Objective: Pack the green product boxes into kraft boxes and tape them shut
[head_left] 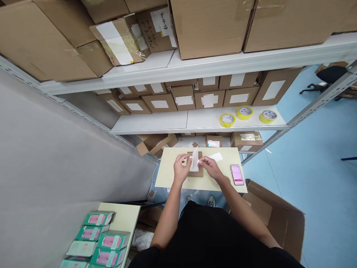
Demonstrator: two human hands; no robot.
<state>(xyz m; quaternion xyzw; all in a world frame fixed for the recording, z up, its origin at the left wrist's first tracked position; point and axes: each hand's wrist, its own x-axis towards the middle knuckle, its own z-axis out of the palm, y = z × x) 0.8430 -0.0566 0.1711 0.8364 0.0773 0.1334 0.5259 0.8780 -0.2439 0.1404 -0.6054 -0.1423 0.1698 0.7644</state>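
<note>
Both my hands are over a small pale yellow table [170,175]. My left hand [181,169] and my right hand [209,166] each pinch an edge of a white paper label [194,160], which stands upright between them. Under it lies a small brown cardboard box [198,173] on the table. A second white label [216,156] lies flat just behind my right hand. A phone [237,174] with a pink screen rests at the table's right edge.
White shelves [167,123] with labelled cardboard boxes stand behind the table; three yellow tape rolls [244,112] sit on the lower shelf. An open carton [279,219] is on the blue floor at right. Green and pink packets [97,238] are stacked on a table at lower left.
</note>
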